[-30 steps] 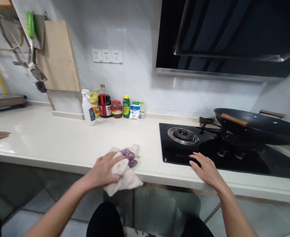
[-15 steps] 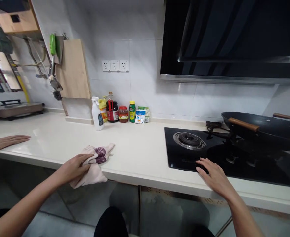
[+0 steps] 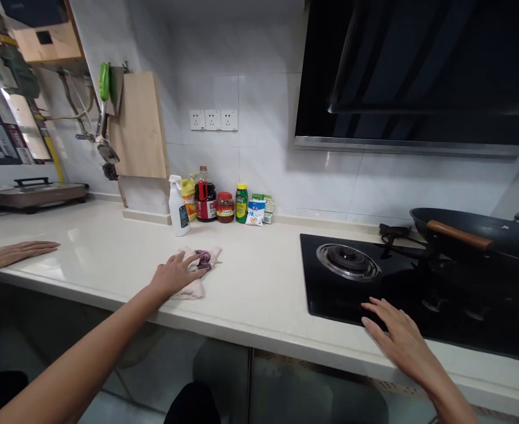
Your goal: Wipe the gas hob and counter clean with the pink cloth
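Observation:
A pale pink cloth [image 3: 192, 290] with a purple printed patch lies bunched on the white countertop [image 3: 259, 282]. My left hand [image 3: 173, 275] presses down on it, fingers and thumb spread over the fabric and gripping it against the surface. Part of the cloth is hidden under the palm. My right hand [image 3: 398, 338] is at the front edge of the black glass cooktop [image 3: 330, 300], fingers apart and holding nothing. Its fingertips lie over the glass, nearest the left burner [image 3: 348, 261].
Another person's hand [image 3: 21, 255] lies flat on the counter at far left. Along the wall stand a white spray bottle [image 3: 179, 209], a dark sauce bottle [image 3: 205, 203], a red-lidded jar [image 3: 225, 209] and a green bottle [image 3: 241, 205]. A wok [image 3: 462, 227] sits at right, beneath the range hood [image 3: 401, 76].
My left hand and the cloth have moved right and farther back; the cloth no longer hangs over the front edge. The view has shifted slightly. My right hand stays by the cooktop edge.

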`<move>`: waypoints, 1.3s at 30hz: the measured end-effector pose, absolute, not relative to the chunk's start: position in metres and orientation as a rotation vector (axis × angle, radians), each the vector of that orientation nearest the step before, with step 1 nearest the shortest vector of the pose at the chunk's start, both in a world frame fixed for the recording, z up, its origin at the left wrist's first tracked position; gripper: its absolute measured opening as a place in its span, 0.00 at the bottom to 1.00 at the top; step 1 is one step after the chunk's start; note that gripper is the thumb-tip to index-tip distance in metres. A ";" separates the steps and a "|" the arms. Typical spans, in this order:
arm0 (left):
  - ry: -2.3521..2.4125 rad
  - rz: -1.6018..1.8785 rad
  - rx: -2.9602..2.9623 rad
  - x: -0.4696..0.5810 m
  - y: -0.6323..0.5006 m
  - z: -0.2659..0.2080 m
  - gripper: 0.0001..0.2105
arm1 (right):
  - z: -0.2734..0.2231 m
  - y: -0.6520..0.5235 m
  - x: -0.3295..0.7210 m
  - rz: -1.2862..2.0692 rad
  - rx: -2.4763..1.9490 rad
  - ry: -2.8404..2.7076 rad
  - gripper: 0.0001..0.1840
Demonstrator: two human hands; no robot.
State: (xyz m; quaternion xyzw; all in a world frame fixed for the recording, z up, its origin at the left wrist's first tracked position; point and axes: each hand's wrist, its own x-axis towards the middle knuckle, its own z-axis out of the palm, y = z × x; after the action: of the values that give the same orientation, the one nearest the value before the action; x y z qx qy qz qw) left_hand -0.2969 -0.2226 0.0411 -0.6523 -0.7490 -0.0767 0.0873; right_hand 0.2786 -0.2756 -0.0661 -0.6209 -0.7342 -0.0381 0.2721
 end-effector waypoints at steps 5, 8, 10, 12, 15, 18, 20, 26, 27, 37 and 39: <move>-2.171 -0.205 -2.088 -0.217 -0.167 0.044 0.29 | -0.065 -0.276 0.278 -0.081 -1.682 -1.973 0.29; -1.967 -0.210 -2.275 -0.152 -0.156 0.038 0.25 | -0.064 -0.277 0.279 -0.068 -1.685 -1.968 0.29; -1.819 -0.228 -2.393 -0.115 -0.163 0.032 0.23 | -0.063 -0.278 0.279 -0.056 -1.689 -1.973 0.29; -1.693 -0.252 -2.481 -0.090 -0.180 0.027 0.22 | -0.062 -0.278 0.279 -0.049 -1.693 -1.980 0.29; -1.527 -0.310 -2.594 -0.083 -0.218 0.021 0.20 | -0.062 -0.279 0.280 -0.062 -1.690 -1.984 0.29; -1.356 -0.432 -2.718 -0.107 -0.257 0.019 0.17 | -0.062 -0.279 0.280 -0.079 -1.682 -1.989 0.29; -1.311 -0.482 -2.767 -0.133 -0.272 0.018 0.15 | -0.062 -0.280 0.280 -0.086 -1.680 -1.996 0.29; -1.759 -0.407 -2.420 -0.234 -0.242 0.012 0.20 | -0.065 -0.280 0.280 -0.111 -1.657 -1.995 0.28; -1.859 -0.382 -2.324 -0.249 -0.229 0.012 0.20 | -0.066 -0.281 0.280 -0.119 -1.649 -1.997 0.27; -2.412 -0.332 -1.840 -0.295 -0.082 0.031 0.29 | -0.072 -0.277 0.285 -0.244 -1.629 -2.045 0.26; -2.440 -0.324 -1.842 -0.278 -0.056 0.035 0.30 | -0.071 -0.278 0.283 -0.265 -1.625 -2.044 0.25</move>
State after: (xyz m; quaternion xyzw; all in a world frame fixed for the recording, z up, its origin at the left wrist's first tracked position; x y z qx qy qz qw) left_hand -0.2776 -0.0561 0.0347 -0.5989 -0.7932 -0.1052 0.0334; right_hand 0.2827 -0.2783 -0.0712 -0.5986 -0.7528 -0.0976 0.2558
